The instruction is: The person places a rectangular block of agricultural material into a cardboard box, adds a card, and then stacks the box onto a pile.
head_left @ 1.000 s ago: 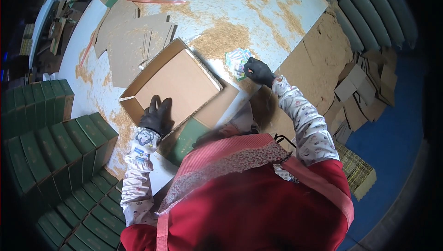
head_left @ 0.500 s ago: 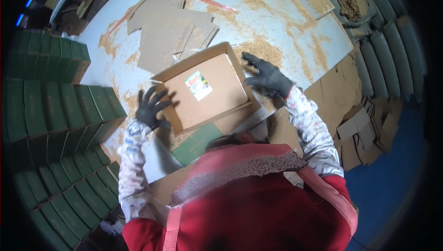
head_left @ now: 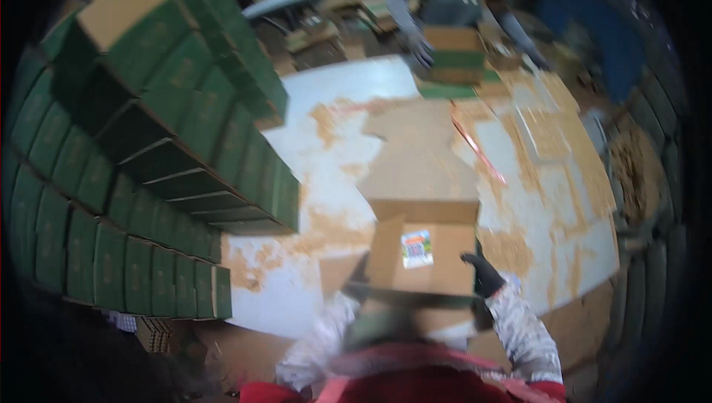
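An open-topped cardboard box (head_left: 452, 251), brown inside with a colourful label (head_left: 417, 249) on its floor, is at the near edge of the table in front of my body. My right hand (head_left: 486, 273), in a dark glove, grips its right wall, with the thumb along the rim and the other fingers partly hidden behind the side. At the left wall is my left hand (head_left: 359, 275), also dark-gloved and blurred; it is closed against that side, its fingertips hidden.
Stacked green boxes (head_left: 193, 136) rise on the left. Flat cardboard sheets (head_left: 419, 151), a red strap (head_left: 478, 152) and wood shavings (head_left: 512, 251) lie on the white table (head_left: 334, 80). Across it, a person in grey sleeves (head_left: 404, 17) handles a green-and-brown box (head_left: 454, 54).
Both hands were apart with spread fingers beside the box; now they close on its sides. The box has turned straighter. The view has lifted, bringing the other person into sight.
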Motion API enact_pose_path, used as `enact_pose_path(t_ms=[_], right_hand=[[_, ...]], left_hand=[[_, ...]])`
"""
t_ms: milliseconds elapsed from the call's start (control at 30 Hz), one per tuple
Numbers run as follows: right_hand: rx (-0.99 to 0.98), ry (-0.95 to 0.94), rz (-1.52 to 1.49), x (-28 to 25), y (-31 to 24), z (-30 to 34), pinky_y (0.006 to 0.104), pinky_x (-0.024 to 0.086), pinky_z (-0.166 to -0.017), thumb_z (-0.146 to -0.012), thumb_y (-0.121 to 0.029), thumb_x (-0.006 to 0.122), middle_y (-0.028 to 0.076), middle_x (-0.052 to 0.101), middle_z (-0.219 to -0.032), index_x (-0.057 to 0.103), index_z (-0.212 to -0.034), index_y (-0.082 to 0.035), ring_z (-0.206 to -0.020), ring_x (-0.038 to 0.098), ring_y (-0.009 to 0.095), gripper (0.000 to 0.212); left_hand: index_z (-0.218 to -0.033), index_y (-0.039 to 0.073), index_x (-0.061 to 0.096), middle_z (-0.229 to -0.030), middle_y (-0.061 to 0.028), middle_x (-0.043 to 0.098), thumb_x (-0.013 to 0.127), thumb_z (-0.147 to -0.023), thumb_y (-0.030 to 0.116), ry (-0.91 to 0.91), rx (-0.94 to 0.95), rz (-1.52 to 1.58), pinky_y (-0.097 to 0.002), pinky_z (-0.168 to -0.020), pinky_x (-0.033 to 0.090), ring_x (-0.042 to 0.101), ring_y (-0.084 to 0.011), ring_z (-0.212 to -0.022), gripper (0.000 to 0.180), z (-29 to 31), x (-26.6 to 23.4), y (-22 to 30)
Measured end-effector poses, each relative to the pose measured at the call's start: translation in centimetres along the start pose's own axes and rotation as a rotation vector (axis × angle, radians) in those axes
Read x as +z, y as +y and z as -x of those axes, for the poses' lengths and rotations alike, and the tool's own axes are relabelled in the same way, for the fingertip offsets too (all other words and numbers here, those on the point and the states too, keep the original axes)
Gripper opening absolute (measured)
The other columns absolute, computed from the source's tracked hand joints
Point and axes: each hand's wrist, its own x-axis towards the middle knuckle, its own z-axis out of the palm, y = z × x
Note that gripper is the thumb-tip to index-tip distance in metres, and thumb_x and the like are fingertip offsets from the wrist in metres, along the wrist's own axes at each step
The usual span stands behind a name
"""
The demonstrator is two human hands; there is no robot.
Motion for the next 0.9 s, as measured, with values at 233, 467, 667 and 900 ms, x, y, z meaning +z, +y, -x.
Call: enact_pose_path(t_ms=[233, 467, 667, 900], right_hand=[[-0.298, -0.434, -0.212, 16.3, -11.2, 0.0, 0.0373, 0.038, -0.096, -0.075, -0.021, 0.061, 0.018, 0.049, -0.119, 0.039, -0.127, -0.001, -0.111, 0.048, 0.030, 0.060], [-0.552, -0.768, -0.032, 40.2, -25.5, -0.2, 0.0390, 0.044, -0.085, -0.080, -0.032, 0.051, 0.014, 0.056, -0.101, 0.050, -0.110, -0.003, -0.095, 0.054, 0.027, 0.042], [-0.701, -0.739, 0.319, 60.1, -27.2, -0.8, 0.0381, 0.048, -0.075, -0.083, -0.040, 0.046, 0.010, 0.061, -0.087, 0.057, -0.099, -0.005, -0.080, 0.059, 0.022, 0.040], [-1.739, 0.069, 1.475, 79.9, -23.8, -12.4, 0.0468, 0.039, -0.086, -0.088, -0.041, 0.037, 0.021, 0.053, -0.113, 0.045, -0.118, -0.006, -0.107, 0.049, 0.037, 0.047]], left_hand=[[-0.120, 0.002, 0.048, -0.124, -0.0174, 0.049, 0.050, -0.086, 0.036, 0.321, 0.445, 0.109, -0.0481, -0.101, 0.032, 0.046, -0.0330, -0.115, 0.048, 1.4, -21.6, 15.0], [-0.117, 0.010, 0.052, -0.107, -0.0055, 0.057, 0.056, -0.084, 0.036, 1.389, 0.882, 0.187, -0.0287, -0.077, 0.042, 0.054, -0.0161, -0.093, 0.042, 3.3, -54.6, 39.7], [-0.117, 0.009, 0.053, -0.110, -0.0076, 0.058, 0.057, -0.083, 0.041, 0.603, 0.713, 0.373, -0.0328, -0.076, 0.044, 0.055, -0.0190, -0.097, 0.047, -1.9, -62.1, 42.2], [-0.116, 0.010, 0.054, -0.105, -0.0066, 0.060, 0.060, -0.080, 0.044, 0.397, 0.755, 0.426, -0.0315, -0.071, 0.043, 0.057, -0.0198, -0.093, 0.050, -0.2, -59.8, 40.9]])
